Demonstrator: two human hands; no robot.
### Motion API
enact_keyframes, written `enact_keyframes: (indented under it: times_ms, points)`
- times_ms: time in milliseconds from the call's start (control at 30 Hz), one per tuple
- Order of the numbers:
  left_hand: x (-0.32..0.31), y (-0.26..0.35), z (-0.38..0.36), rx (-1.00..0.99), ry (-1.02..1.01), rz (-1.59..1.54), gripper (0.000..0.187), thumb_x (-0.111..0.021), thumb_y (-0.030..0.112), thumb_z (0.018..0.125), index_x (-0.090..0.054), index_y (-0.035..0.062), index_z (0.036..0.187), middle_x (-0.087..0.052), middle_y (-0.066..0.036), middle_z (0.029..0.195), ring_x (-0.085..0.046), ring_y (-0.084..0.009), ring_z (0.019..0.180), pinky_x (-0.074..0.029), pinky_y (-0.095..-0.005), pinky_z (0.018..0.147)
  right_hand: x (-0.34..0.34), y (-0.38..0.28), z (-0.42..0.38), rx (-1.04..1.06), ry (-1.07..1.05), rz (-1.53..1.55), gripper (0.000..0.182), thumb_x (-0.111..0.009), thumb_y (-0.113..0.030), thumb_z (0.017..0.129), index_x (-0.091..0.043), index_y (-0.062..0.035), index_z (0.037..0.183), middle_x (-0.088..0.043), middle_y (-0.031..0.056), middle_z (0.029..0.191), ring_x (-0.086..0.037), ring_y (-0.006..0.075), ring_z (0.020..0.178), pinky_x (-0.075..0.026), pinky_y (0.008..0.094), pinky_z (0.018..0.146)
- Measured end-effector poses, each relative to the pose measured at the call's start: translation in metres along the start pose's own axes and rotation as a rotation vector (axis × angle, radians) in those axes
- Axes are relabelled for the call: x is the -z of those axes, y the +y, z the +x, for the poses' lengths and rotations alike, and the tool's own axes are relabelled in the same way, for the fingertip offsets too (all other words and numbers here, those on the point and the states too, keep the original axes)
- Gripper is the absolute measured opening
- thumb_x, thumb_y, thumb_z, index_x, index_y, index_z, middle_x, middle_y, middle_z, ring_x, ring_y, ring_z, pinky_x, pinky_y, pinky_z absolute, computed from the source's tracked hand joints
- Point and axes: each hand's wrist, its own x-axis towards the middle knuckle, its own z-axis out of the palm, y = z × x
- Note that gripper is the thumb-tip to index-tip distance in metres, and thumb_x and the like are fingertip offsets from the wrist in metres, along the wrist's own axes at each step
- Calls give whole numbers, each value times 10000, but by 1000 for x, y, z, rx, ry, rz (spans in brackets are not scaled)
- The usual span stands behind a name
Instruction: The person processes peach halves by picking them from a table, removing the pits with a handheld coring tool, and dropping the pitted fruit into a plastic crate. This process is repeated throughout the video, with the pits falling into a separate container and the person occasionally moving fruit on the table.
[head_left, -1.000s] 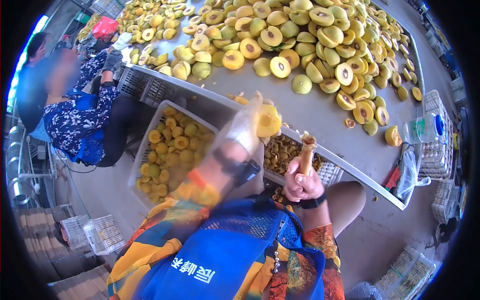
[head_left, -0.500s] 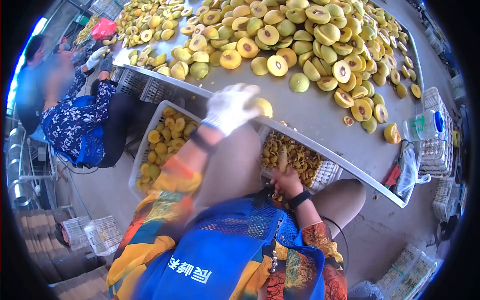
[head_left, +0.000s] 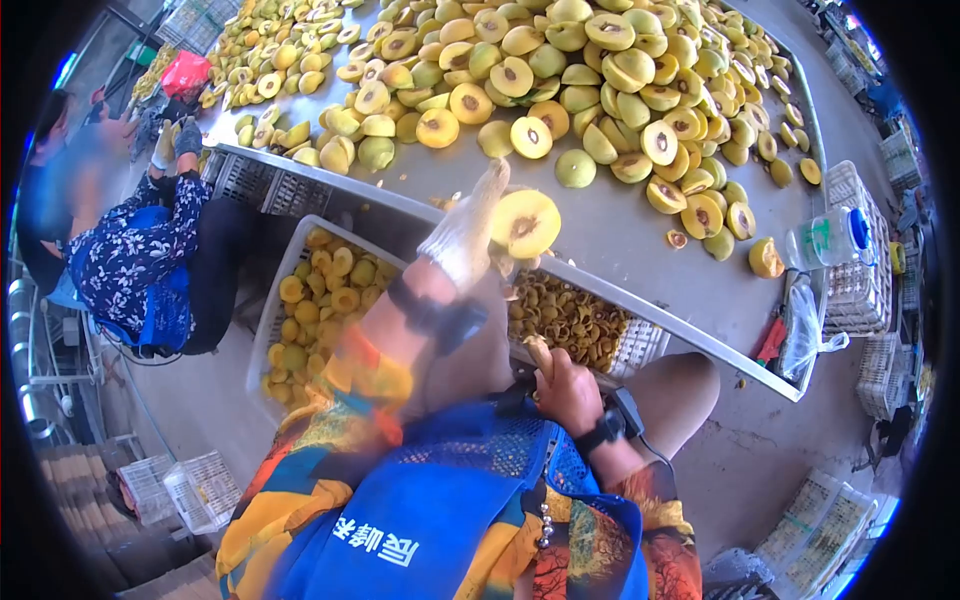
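My left hand (head_left: 462, 235), in a white glove, holds a halved yellow fruit (head_left: 535, 212) near the table's front edge, its cut face with a brown centre showing. My bare right hand (head_left: 572, 398) is closed around a wooden handle (head_left: 539, 352) over my lap; the tool's other end cannot be made out. Behind the fruit, many more halves (head_left: 530, 137) are heaped on the metal table (head_left: 610, 220). Under the table edge a crate (head_left: 648, 345) contains small brown-yellow pieces (head_left: 570, 318). A white crate (head_left: 263, 345) of yellow halves (head_left: 325, 290) stands left of my leg.
Another person (head_left: 140, 265) sits at the left, gloved hands near the table. On the table's right lie a clear jar (head_left: 822, 242), a plastic bag (head_left: 800, 330) and a red-handled item (head_left: 770, 342). Stacked crates (head_left: 858, 285) stand beyond it; more crates (head_left: 815, 520) are at lower right.
My left hand has turned and drawn slightly toward me, with the fruit's cut face now showing. My right hand has shifted slightly down, still on the handle. The whole view has shifted a little.
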Motion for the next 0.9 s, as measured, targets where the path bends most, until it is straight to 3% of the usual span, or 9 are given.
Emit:
enact_keyframes:
  times_ms: [33, 133, 167, 267, 300, 567, 700, 800, 900]
  points:
    - [1, -2, 1, -3, -17, -14, 607, -408, 605, 861, -566, 38, 1010, -623, -85, 744, -611, -175, 541, -419, -219, 397, 13, -20, 8, -309, -53, 95, 227, -630, -162, 775, -545, -23, 933, -583, 269, 699, -602, 418, 656, -485, 437, 552]
    - [-1, -10, -15, 59, -32, 3, 628, -397, 625, 854, -586, 41, 983, -619, -73, 726, -600, -163, 517, -412, -221, 383, 33, -36, 23, -426, 264, 304, 296, -638, -208, 798, -561, -10, 1004, -610, 174, 678, -628, 238, 604, -492, 328, 581]
    - [-5, -7, -17, 66, -43, 24, 634, -395, 632, 851, -598, 43, 974, -618, -65, 724, -595, -150, 523, -414, -224, 393, 42, -40, 32, -413, 271, 431, 356, -642, -230, 812, -542, -10, 1073, -591, 85, 664, -578, 137, 579, -472, 270, 558]
    - [-7, -26, -8, -75, -128, 333, 636, -392, 631, 856, -628, 51, 962, -614, -45, 748, -581, -108, 638, -435, -236, 478, 45, -30, 51, -238, 359, 605, 398, -654, -238, 816, -516, -14, 1114, -566, 37, 668, -552, 107, 563, -460, 241, 543]
    - [-14, -7, -22, 151, -218, 511, 607, -380, 598, 882, -640, 58, 981, -612, -40, 816, -548, -90, 763, -447, -229, 609, 43, -24, 57, -148, 342, 566, 431, -635, -268, 842, -485, -14, 1155, -544, 8, 679, -508, 61, 531, -425, 211, 496]
    - [-26, -47, -33, -558, -201, 98, 453, -413, 323, 961, -405, 0, 1279, -516, -74, 1155, -507, -117, 997, -424, -249, 843, 45, -55, 78, -517, 362, 1523, 217, -485, -279, 935, -493, -67, 978, -471, 18, 613, -334, 75, 383, -365, 234, 375]
    - [-28, -49, -18, -240, 106, -411, 457, -474, 373, 927, -485, -5, 1183, -562, -96, 1077, -545, -145, 933, -453, -267, 814, 24, -65, 76, -598, 153, 1049, 248, -540, -278, 898, -481, -46, 964, -519, 58, 612, -457, 95, 405, -406, 257, 386]
    - [-19, -39, -22, -179, 174, -422, 459, -493, 425, 903, -536, -6, 1053, -596, -108, 942, -578, -169, 836, -482, -291, 745, 14, -59, 65, -460, 227, 390, 302, -618, -264, 825, -502, -22, 961, -583, 120, 663, -558, 203, 473, -453, 320, 462]
    - [-13, -39, -18, -133, 112, -394, 464, -475, 451, 902, -553, -2, 963, -603, -102, 829, -585, -178, 731, -489, -296, 688, 31, -64, 59, -442, 145, 343, 339, -649, -247, 779, -504, 4, 956, -614, 216, 751, -608, 382, 649, -470, 403, 584]
